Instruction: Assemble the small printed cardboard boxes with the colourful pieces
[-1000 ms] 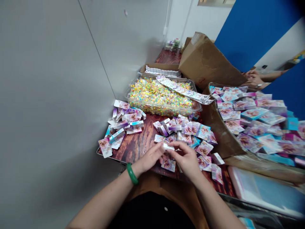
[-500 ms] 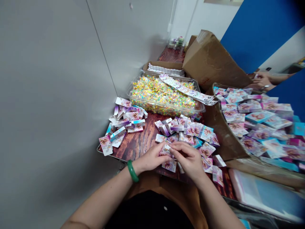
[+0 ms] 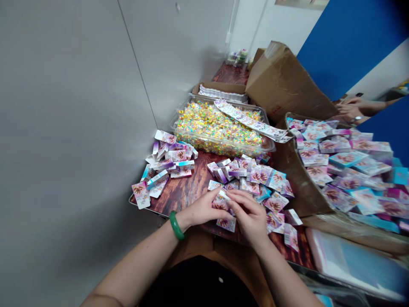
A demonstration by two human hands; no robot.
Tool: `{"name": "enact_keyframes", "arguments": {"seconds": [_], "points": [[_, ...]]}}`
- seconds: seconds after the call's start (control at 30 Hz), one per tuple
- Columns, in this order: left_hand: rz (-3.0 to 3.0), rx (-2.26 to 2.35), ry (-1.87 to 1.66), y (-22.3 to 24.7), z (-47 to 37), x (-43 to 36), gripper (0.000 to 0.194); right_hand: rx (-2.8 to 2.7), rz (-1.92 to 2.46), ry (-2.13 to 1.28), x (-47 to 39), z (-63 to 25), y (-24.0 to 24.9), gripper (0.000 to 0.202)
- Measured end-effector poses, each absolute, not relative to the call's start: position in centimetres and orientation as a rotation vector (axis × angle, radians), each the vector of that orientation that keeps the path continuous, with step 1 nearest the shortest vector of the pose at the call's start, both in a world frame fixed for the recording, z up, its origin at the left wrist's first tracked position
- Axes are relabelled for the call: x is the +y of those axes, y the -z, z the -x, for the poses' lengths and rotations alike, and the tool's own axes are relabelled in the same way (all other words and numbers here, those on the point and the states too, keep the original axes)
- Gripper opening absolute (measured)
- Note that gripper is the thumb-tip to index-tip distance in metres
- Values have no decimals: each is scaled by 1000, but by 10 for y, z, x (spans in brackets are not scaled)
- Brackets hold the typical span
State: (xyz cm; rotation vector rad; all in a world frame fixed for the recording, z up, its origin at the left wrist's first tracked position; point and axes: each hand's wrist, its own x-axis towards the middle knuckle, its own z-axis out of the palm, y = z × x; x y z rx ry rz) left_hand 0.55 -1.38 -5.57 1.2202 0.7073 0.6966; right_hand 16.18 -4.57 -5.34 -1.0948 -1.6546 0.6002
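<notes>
Between my two hands is a small printed box (image 3: 220, 200), white and pink with a picture of a hand on its face. My left hand (image 3: 206, 209), with a green bangle (image 3: 177, 225) on the wrist, grips the box from its left side. On the opposite side my right hand (image 3: 251, 213) has its fingers bent onto the box's upper right edge; its fingertips are partly hidden. Just beyond and to the right lies a pile of similar boxes (image 3: 252, 174). A second heap of boxes (image 3: 174, 155), some with raised flaps, sits on the left of the table.
A clear tub (image 3: 220, 147) of small colourful packets stands behind, with printed strips (image 3: 249, 119) across it. To the right, a big carton (image 3: 287, 170) holds many boxes; plastic bags (image 3: 354, 256) lie before it. A grey wall (image 3: 79, 106) borders the left. A co-worker's hands (image 3: 351, 110) show far right.
My right fingers have shifted slightly on the box, and more of its printed face shows. The co-worker's hands at the far right have moved a little.
</notes>
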Motion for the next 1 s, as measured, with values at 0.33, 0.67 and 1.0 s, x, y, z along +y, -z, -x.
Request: {"name": "enact_keyframes", "arguments": {"seconds": [0.33,0.67,1.0], "points": [[-1337,806,-704,63,-8,-13,23,-1765,1055,-698,-37,-163,38,15],[-1372,865,-737,64,-7,-14,29,-1820,1052,-464,-43,-152,45,17],[-1525,778,-572,56,-11,-17,32,-1428,1216,-1263,-39,-173,29,18]]}}
